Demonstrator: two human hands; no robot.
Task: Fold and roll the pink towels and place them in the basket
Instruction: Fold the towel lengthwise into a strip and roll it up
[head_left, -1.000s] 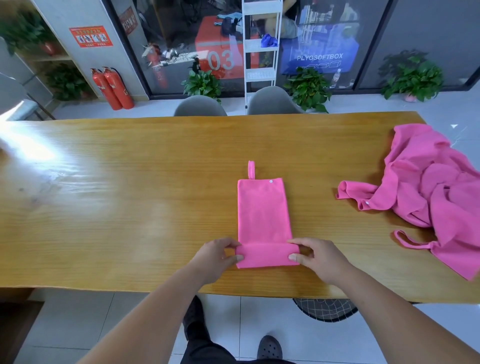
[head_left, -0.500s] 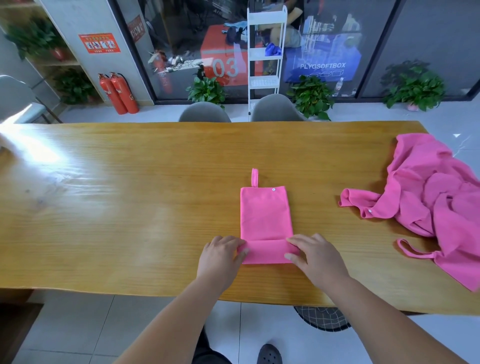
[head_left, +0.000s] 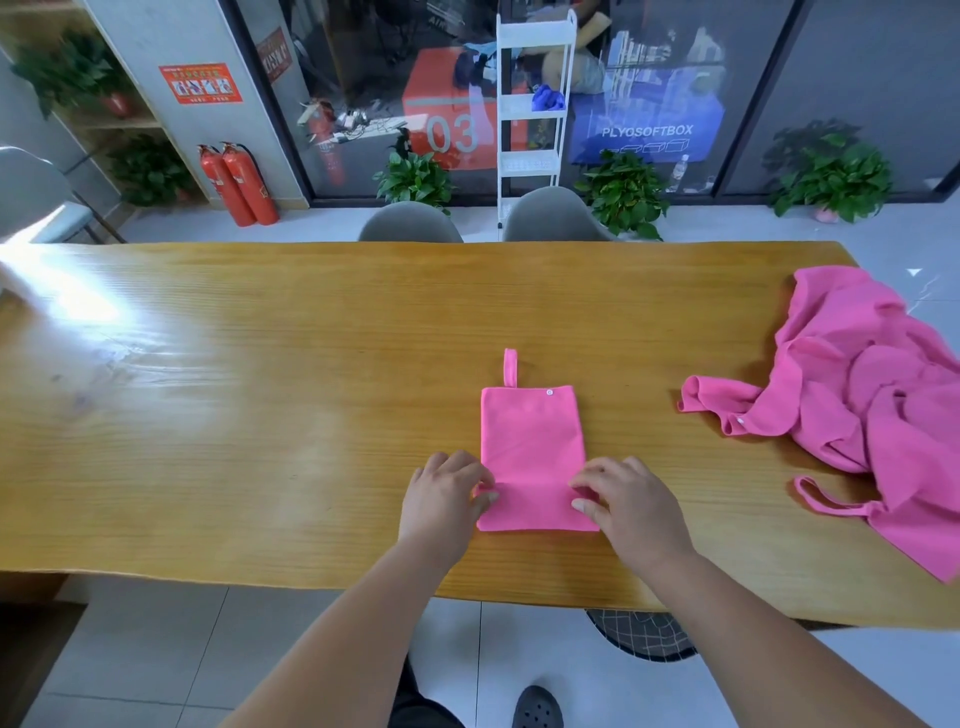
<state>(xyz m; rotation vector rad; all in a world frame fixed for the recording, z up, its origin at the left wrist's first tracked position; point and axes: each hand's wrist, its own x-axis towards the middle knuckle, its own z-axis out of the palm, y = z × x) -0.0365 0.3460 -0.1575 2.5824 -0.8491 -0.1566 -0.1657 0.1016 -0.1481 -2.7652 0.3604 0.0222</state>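
Observation:
A pink towel (head_left: 530, 436) folded into a narrow strip lies on the wooden table (head_left: 260, 415), its hanging loop pointing away from me. Its near end is turned over into a flat fold. My left hand (head_left: 447, 493) pinches the left edge of that fold, thumb on top. My right hand (head_left: 626, 501) pinches the right edge the same way. A heap of loose pink towels (head_left: 872, 395) lies at the right end of the table. A wire basket (head_left: 644, 634) shows partly below the table's near edge.
Two grey chairs (head_left: 410, 223) stand behind the far edge of the table. A white shelf rack (head_left: 530, 104), potted plants and two red fire extinguishers (head_left: 239, 182) line the glass wall beyond. My shoe (head_left: 537, 709) is on the tiled floor.
Both hands have rolled the towel's near end further away from me, so the flat strip beyond the fold has grown shorter. The view has tilted down a little.

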